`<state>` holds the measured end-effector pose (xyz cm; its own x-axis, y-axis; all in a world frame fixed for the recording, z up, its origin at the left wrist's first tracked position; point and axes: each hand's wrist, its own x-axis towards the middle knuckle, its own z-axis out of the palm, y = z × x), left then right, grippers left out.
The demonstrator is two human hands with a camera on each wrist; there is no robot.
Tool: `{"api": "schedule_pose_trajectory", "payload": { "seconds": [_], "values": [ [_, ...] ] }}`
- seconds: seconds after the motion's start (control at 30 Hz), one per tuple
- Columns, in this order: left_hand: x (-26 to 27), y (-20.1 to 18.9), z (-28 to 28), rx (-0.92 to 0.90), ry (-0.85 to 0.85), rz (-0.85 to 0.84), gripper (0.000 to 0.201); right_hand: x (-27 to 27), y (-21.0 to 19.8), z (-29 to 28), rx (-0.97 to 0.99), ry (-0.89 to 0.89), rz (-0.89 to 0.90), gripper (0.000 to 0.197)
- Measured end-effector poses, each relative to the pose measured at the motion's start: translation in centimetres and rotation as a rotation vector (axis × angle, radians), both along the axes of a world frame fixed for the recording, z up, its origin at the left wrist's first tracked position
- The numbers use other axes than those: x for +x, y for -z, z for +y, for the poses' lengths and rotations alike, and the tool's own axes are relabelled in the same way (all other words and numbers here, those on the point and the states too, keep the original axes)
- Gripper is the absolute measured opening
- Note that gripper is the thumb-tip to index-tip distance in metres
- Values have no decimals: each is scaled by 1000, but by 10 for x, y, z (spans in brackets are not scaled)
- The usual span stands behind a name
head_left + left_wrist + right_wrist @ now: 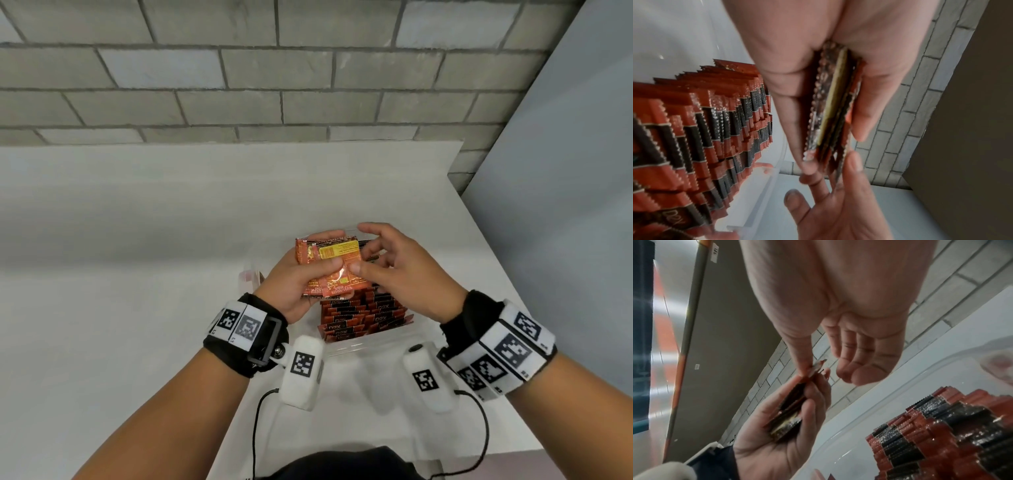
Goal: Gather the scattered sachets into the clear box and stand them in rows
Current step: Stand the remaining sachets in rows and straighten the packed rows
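My left hand grips a small stack of orange-red sachets above the clear box; the front sachet has a yellow label. My right hand meets the stack from the right, its thumb on the front sachet and its fingers behind. The left wrist view shows the stack edge-on between my left thumb and fingers, with the right thumb at its far end. In the right wrist view that thumb touches a sachet edge. Red and black sachets stand in rows inside the box.
The box sits on a white table against a grey brick wall. A small clear piece with a reddish patch lies left of the box. The table's right edge runs beside a grey panel. Camera cables hang near my body.
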<state>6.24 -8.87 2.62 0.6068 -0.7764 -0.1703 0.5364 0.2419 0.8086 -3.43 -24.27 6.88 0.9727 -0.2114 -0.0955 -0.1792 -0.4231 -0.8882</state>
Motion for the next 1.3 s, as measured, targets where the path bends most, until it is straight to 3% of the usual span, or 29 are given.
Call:
{"api": "schedule_pose_trajectory", "payload": {
  "seconds": [0.07, 0.2, 0.33, 0.4, 0.53, 0.9, 1.1, 1.3],
  "values": [
    [-1, 2, 0, 9, -2, -24, 45, 4, 2, 4, 12, -27, -24, 49],
    [-2, 6, 2, 31, -37, -20, 88, 8, 1, 8, -39, -4, -131, 29],
    [3, 10, 7, -51, -123, 90, 94, 5, -1, 8, -125, 98, -344, 20],
    [2, 9, 8, -76, -132, 121, 89, 4, 1, 8, -233, 28, -368, 22],
    [1, 4, 7, -70, -178, 62, 53, -1, 7, 9, -364, -182, -159, 20],
    [-5, 2, 7, -58, -81, -28, 54, 0, 2, 5, -152, 4, -96, 45],
    [-11, 4, 3, -1, -25, -98, 51, -2, -3, 5, -98, -137, -117, 47],
    [1, 12, 13, 12, -140, 68, 38, -20, -5, -34, -185, -60, 14, 25]
  ]
}}
